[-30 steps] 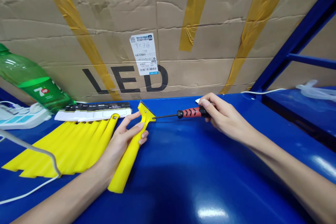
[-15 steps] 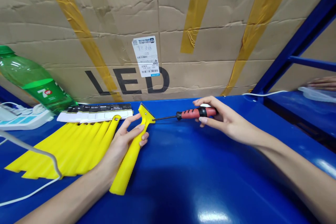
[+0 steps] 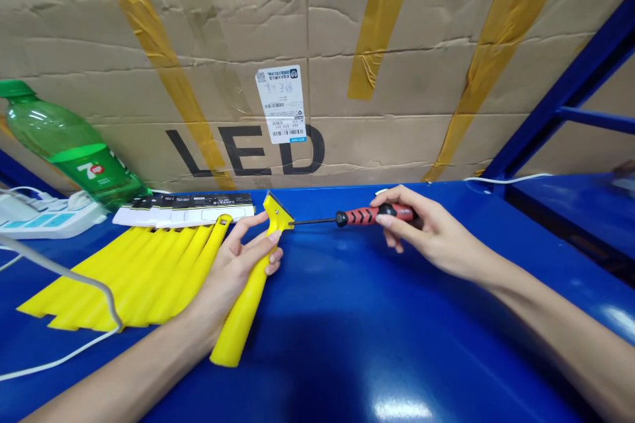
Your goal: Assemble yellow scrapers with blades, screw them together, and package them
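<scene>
My left hand (image 3: 248,258) is closed around the neck of a yellow scraper (image 3: 244,317), its blade head tilted up and its handle slanting toward me. My right hand (image 3: 419,225) grips a red and black screwdriver (image 3: 364,215) by its handle, the fingers pinching it from both sides. The screwdriver's thin dark shaft runs level to the left, and its tip meets the right side of the scraper head. Left of my left hand lies a row of yellow handles (image 3: 143,277), side by side, with black and white cards (image 3: 183,210) at their upper ends.
A tilted green 7up bottle (image 3: 99,168) and a white power strip (image 3: 54,218) stand at the left. A white cable (image 3: 106,297) crosses over the yellow handles. Behind the blue table (image 3: 377,330) rises a large cardboard box (image 3: 238,46); a blue metal frame (image 3: 555,92) stands at right.
The screwdriver handle has turned a little in my right hand, and its fingers have shifted on it. My view has moved slightly. The tip stays at the scraper head.
</scene>
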`<control>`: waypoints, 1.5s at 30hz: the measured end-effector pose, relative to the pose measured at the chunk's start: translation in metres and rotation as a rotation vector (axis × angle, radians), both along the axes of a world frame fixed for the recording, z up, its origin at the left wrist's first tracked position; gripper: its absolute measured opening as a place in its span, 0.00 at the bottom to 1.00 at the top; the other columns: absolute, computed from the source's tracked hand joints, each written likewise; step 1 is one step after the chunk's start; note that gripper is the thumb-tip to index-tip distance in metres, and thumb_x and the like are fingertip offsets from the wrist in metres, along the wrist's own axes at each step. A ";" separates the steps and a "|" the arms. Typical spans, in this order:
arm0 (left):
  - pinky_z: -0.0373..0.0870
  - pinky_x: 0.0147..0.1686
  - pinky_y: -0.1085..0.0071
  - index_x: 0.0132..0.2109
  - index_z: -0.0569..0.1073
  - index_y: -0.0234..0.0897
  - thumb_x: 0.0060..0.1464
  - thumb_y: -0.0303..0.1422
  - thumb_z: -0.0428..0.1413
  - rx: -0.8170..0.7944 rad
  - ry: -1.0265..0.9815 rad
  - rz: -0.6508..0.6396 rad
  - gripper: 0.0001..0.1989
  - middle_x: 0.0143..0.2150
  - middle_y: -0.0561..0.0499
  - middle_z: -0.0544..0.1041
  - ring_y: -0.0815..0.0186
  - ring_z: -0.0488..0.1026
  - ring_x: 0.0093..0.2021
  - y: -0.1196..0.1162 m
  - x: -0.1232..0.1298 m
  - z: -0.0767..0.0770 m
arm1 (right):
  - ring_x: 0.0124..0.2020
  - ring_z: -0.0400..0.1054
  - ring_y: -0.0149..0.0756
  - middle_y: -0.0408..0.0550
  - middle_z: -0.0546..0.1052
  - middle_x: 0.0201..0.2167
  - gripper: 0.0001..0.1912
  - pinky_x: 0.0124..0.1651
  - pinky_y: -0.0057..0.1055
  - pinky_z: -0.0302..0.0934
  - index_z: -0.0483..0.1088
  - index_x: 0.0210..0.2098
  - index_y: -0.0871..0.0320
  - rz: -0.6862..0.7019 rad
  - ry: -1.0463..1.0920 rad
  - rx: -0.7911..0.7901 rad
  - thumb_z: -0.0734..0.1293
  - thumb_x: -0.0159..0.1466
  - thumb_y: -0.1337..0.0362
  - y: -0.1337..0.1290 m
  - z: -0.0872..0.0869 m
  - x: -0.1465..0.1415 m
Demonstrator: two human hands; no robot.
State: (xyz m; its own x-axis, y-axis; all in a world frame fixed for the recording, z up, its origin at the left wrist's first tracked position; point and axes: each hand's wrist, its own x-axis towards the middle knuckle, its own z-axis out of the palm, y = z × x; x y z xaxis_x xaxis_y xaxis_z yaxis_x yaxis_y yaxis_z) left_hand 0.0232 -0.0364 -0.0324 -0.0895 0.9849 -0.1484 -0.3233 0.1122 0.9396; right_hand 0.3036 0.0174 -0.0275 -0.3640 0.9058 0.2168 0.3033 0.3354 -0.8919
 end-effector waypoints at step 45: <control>0.61 0.27 0.78 0.52 0.68 0.42 0.51 0.34 0.69 -0.003 0.069 -0.089 0.25 0.23 0.56 0.73 0.72 0.67 0.23 0.003 -0.007 -0.005 | 0.16 0.63 0.30 0.37 0.70 0.18 0.18 0.21 0.27 0.59 0.68 0.43 0.55 -0.070 -0.073 -0.072 0.65 0.69 0.47 -0.003 -0.001 -0.008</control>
